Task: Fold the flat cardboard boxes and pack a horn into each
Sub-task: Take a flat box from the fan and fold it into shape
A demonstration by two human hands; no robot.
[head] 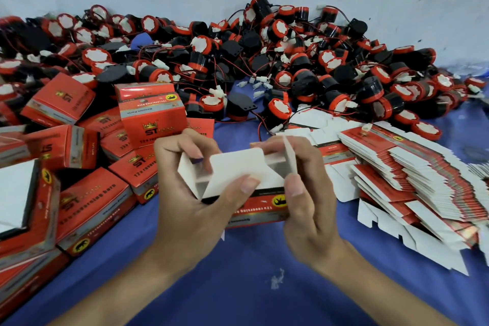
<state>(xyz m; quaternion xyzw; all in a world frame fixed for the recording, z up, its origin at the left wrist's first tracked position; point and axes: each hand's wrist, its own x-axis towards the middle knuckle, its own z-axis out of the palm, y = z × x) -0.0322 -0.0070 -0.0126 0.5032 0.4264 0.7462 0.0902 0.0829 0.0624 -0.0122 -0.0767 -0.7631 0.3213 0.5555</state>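
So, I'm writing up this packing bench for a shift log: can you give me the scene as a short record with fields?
in hand: box, partly folded, white flaps open
left hand: grips the box, thumb on its large flap
right hand: pinches a side flap
loose horns: heaped at the back
flat boxes: stacked at right
folded boxes: piled at left
surface: blue cloth
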